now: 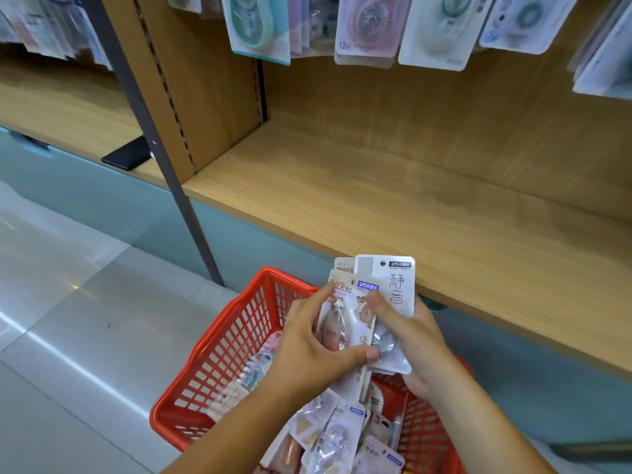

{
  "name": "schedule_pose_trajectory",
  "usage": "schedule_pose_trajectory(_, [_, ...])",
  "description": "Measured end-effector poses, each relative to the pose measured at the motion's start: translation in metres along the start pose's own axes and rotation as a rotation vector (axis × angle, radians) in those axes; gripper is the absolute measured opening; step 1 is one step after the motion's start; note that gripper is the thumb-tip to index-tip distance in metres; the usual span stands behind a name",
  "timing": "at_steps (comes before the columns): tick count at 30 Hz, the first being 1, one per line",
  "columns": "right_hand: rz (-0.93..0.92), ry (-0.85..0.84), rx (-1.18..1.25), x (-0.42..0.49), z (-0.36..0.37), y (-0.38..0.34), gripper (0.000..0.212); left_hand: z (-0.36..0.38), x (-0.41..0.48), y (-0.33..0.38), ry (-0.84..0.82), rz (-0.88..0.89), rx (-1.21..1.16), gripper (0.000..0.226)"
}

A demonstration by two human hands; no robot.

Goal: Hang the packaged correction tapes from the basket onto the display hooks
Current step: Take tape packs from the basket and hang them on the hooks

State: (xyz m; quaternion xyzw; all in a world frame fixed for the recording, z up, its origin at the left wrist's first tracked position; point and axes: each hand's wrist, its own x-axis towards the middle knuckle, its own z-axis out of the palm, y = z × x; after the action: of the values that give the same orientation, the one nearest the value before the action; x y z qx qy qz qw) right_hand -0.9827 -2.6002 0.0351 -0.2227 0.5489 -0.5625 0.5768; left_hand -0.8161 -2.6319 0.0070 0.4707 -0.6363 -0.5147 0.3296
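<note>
Both hands hold a small stack of packaged correction tapes above the red basket (219, 357). My left hand (307, 350) pinches the front pack with brown cartoon print (345, 323), thumb across its lower edge. My right hand (417, 340) grips the white pack with large black characters (396, 285) and the packs behind it. More loose packs (338, 436) lie in the basket below. Packaged tapes (369, 25) hang from display hooks along the top of the view; the hooks themselves are hidden.
A bare wooden shelf (393, 200) runs under the hanging packs, with a slotted upright (164, 87) at its left. A dark flat object (128, 153) lies on the neighbouring shelf. Pale glossy floor (68, 319) lies left of the basket.
</note>
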Motion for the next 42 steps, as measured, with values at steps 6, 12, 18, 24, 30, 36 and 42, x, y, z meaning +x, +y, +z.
schedule_pose_trajectory(6, [-0.133,0.057,-0.07,-0.009,-0.003,-0.012,0.041,-0.011,-0.006,0.021,-0.114,0.06,-0.05,0.11])
schedule_pose_trajectory(12, [-0.344,0.092,-0.14,-0.035,-0.001,-0.06,0.06,-0.029,-0.019,0.058,-0.207,0.069,-0.18,0.103])
schedule_pose_trajectory(18, [-0.519,0.173,-0.232,-0.084,0.009,-0.122,0.065,-0.042,-0.031,0.117,-0.113,0.15,-0.178,0.103])
schedule_pose_trajectory(24, [-0.694,0.289,-0.262,-0.134,0.013,-0.183,0.059,-0.042,-0.042,0.193,-0.14,0.304,-0.243,0.1])
schedule_pose_trajectory(30, [-0.886,0.264,-0.357,-0.168,0.023,-0.255,0.051,-0.045,-0.044,0.269,-0.185,0.393,-0.293,0.077])
schedule_pose_trajectory(36, [-1.038,0.339,-0.368,-0.176,0.026,-0.325,0.067,-0.05,-0.022,0.342,-0.23,0.462,-0.273,0.091])
schedule_pose_trajectory(42, [-1.101,0.412,-0.358,-0.165,0.034,-0.386,0.083,-0.038,0.019,0.408,-0.254,0.501,-0.238,0.079])
